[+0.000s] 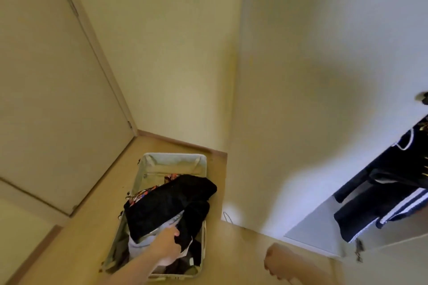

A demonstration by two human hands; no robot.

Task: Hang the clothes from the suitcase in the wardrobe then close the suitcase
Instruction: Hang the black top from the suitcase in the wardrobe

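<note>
The suitcase [148,169] is lying open on the tan floor [76,233] in the corner of the room, its pale lining showing at the far end and its lid flat beyond the packed half. Clothes are heaped in the near half: a black garment [169,206] is sprawling over the top, a patterned orange and dark piece [143,193] is peeking out along its left edge, and a pale blue-grey garment [139,242] is showing underneath.

The left hand [168,244] is reaching down into the pile, its fingers pinching a fold of the black garment beside the pale one. The right hand [278,261] is hanging over the floor to the right of the suitcase, well apart from it, its fingers curled in loosely and gripping nothing.

At the right edge the wardrobe [308,231] is standing open, and dark clothes [382,196] with white stripes are hanging inside it, a white hanger [405,143] showing above them. A thin wire hanger [228,217] is lying on the floor just beside the wardrobe's near corner. A closed cream door [46,76] is filling the left side, with a plain wall [173,53] running behind the suitcase
</note>
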